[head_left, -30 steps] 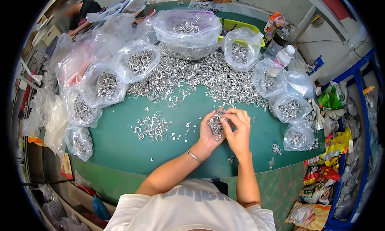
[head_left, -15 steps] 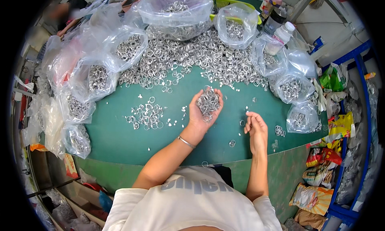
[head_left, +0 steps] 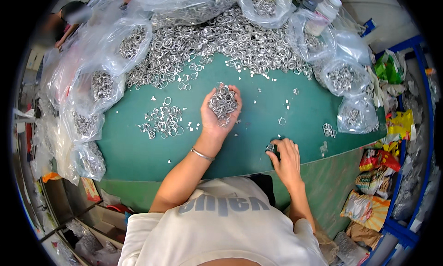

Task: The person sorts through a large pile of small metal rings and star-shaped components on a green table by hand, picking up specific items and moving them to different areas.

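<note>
On the green table top (head_left: 138,150), small silver metal rings (head_left: 223,103) are cupped in the half-open left hand (head_left: 219,113), while one ring (head_left: 270,148) is pinched by the right hand (head_left: 286,160).

We see big ring heap (head_left: 221,39) along table's (head_left: 138,150) far edge. Bags of rings (head_left: 99,88) line left edge, more bags (head_left: 353,97) at right edge. Small ring pile (head_left: 161,120) left of centre. Left hand (head_left: 220,111) at centre, handful of rings (head_left: 223,104) in palm. Right hand (head_left: 286,157) at near edge.
</note>
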{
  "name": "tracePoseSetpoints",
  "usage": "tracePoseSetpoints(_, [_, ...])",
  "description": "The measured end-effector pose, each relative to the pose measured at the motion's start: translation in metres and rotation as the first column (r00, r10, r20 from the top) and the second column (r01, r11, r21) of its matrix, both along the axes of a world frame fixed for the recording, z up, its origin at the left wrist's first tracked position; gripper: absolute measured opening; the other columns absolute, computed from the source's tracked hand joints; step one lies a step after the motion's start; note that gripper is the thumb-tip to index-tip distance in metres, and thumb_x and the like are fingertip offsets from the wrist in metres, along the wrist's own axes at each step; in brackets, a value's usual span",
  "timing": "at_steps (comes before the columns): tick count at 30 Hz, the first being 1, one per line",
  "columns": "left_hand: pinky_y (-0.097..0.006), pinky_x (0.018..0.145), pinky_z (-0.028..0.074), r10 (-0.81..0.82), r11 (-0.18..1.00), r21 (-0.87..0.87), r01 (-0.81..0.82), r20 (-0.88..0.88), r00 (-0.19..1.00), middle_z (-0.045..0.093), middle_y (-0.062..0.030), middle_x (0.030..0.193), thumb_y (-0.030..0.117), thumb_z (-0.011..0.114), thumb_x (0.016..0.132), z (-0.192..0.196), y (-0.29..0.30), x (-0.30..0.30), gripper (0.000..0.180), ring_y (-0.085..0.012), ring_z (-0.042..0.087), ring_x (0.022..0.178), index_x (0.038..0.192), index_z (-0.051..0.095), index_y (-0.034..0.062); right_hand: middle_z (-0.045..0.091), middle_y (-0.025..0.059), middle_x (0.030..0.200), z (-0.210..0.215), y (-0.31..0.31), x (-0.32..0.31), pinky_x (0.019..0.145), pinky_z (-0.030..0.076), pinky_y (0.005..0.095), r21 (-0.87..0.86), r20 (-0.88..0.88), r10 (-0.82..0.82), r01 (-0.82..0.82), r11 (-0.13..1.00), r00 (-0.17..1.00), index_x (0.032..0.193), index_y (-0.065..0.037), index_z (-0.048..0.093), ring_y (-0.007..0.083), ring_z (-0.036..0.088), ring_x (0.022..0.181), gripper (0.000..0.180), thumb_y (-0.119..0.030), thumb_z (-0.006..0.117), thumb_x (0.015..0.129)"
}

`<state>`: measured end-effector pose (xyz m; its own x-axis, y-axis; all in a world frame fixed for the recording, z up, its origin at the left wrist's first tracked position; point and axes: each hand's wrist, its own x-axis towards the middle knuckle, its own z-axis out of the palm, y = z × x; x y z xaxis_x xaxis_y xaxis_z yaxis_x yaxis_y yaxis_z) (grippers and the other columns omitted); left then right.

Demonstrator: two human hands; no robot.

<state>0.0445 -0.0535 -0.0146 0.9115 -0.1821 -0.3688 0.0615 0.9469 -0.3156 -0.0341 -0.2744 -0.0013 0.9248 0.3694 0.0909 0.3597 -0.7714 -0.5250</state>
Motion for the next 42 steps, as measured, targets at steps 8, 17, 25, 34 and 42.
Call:
tracePoseSetpoints(8, [-0.035, 0.079, 0.049, -0.078, 0.997, 0.02, 0.078, 0.003, 0.997, 0.053, -0.0127, 0.096, 0.014, 0.052, 0.085, 0.003, -0.003, -0.007, 0.016, -0.024, 0.053, 0.094, 0.094, 0.056, 0.0017, 0.054, 0.0131, 0.085, -0.003, 0.004, -0.003, 0.07, 0.038, 0.0382, 0.039, 0.059, -0.039, 0.036, 0.999, 0.998, 0.099, 0.0, 0.053, 0.0301, 0.051, 0.078, 0.026, -0.012, 0.064, 0.079])
tracePoseSetpoints(17, [-0.045, 0.1, 0.039, -0.323, 0.941, 0.083, 0.329, -0.072, 0.944, 0.058, -0.0158, 0.107, 0.021, 0.052, 0.087, 0.01, -0.033, -0.041, 0.021, -0.0297, 0.052, 0.11, 0.099, 0.058, 0.0045, 0.057, 0.0137, 0.089, 0.026, 0.043, -0.01, 0.072, 0.042, 0.0399, 0.544, -0.141, -0.297, 0.325, 0.774, 0.944, 0.107, -0.004, 0.051, 0.03, 0.055, 0.081, 0.033, -0.01, 0.065, 0.078])
tracePoseSetpoints(25, [-0.041, 0.093, 0.043, -0.375, 0.89, 0.299, 0.346, 0.045, 0.926, 0.057, -0.0159, 0.112, 0.021, 0.054, 0.086, -0.003, -0.025, -0.045, 0.027, -0.0273, 0.052, 0.107, 0.106, 0.056, 0.0029, 0.062, 0.0132, 0.082, 0.017, 0.064, 0.003, 0.066, 0.044, 0.0399, 0.567, 0.112, -0.474, 0.335, 0.752, 0.873, 0.107, -0.006, 0.054, 0.0316, 0.059, 0.072, 0.032, -0.016, 0.064, 0.079])
tracePoseSetpoints(34, [-0.04, 0.09, 0.048, -0.286, 0.954, 0.115, 0.276, 0.081, 0.955, 0.052, -0.015, 0.106, 0.011, 0.054, 0.083, 0.011, -0.02, -0.045, 0.032, -0.0259, 0.052, 0.102, 0.111, 0.048, -0.0029, 0.064, 0.0137, 0.073, -0.008, -0.047, 0.021, 0.059, 0.047, 0.0425, 0.355, 0.043, -0.626, 0.573, 0.738, 0.779, 0.088, -0.009, 0.066, 0.0329, 0.061, 0.067, 0.015, -0.018, 0.067, 0.076])
tracePoseSetpoints(42, [-0.038, 0.085, 0.05, -0.277, 0.955, 0.137, 0.262, 0.106, 0.955, 0.053, -0.0164, 0.102, 0.011, 0.055, 0.081, 0.009, -0.025, -0.054, 0.026, -0.0265, 0.052, 0.098, 0.103, 0.053, -0.0025, 0.066, 0.0092, 0.079, -0.021, -0.046, 0.035, 0.074, 0.042, 0.0385, 0.338, 0.204, -0.391, 0.31, 0.889, 0.898, 0.094, -0.011, 0.067, 0.0285, 0.061, 0.077, 0.022, -0.021, 0.069, 0.075])
